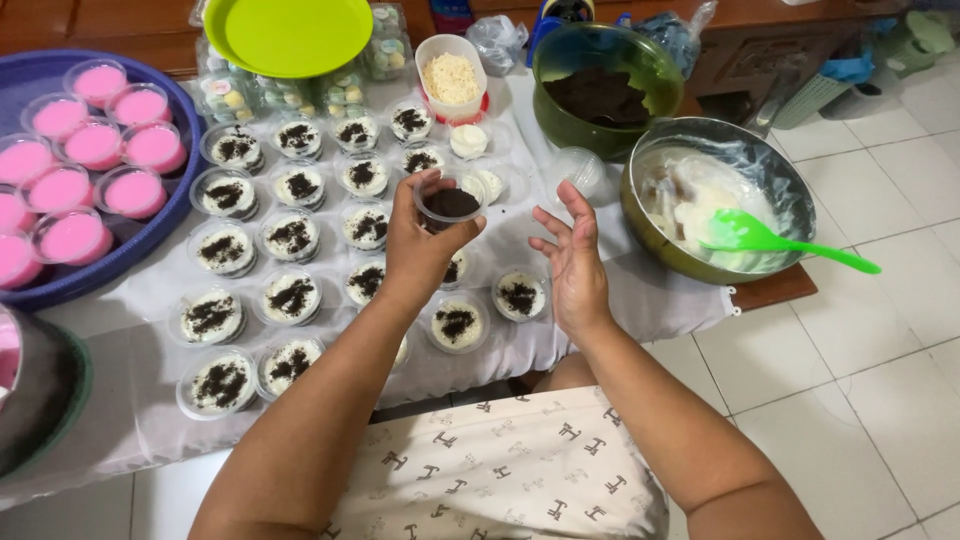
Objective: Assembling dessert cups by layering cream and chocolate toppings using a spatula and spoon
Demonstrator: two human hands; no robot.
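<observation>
While most of the cups are already filled, you have a few left to finish. Far to the left of your fingers, the pink cups point(95, 150) sit lidded in the blue tray point(150, 245), which looks like a batch set aside. Nearer in, left of and below your fingers, the rows of crumb-topped cups point(290, 237) hold white cream with a dark sprinkle on each, so that stretch seems done. Your left hand point(420, 245) holds one small clear cup point(450, 200) raised above the rows, fingers curled round its wall and thumb on its near side; it holds dark crumb, and whether cream lies under it I cannot tell from this angle. Just beyond your fingertips, two or three plain cream cups point(468, 140) stand without crumb (these appear to be what remains). Your right hand point(575, 260) is empty, fingers spread wide and slightly bent, just right of the held cup and not touching it. Right of those fingers, the steel bowl point(770, 160) still carries cream, with a green spatula point(770, 240) resting in it; behind it the green bowl point(560, 110) holds dark crumb.
</observation>
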